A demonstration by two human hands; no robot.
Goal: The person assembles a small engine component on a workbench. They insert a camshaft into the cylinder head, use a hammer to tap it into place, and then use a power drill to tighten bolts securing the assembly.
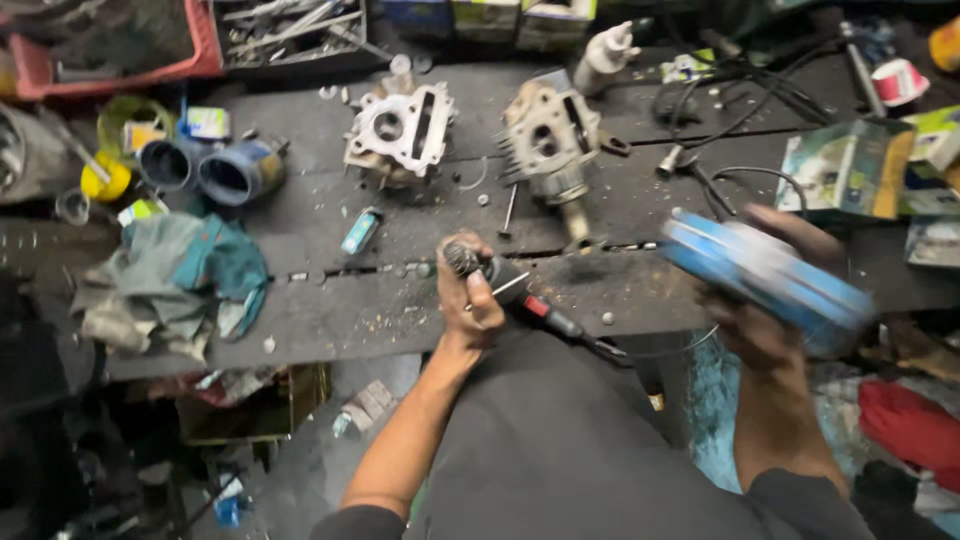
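Note:
My left hand (468, 298) grips a black hand tool (520, 292) with a knurled round head and a red band, its thin cord trailing right, at the front edge of the dark workbench (330, 320). My right hand (760, 330) holds a blue box (765, 270), blurred by motion, above the bench's right side. Two grey metal engine parts sit farther back: a cylinder block (400, 130) and a cylinder head (550, 140), the second with a stem pointing toward me.
Crumpled rags (170, 280) lie at the left, near two blue cans (215, 170) and a yellow container (105, 180). A red crate (120, 60) and a tray of metal parts (290, 30) stand at the back. Cardboard boxes (850, 165), black cables (740, 100) and small screws litter the right.

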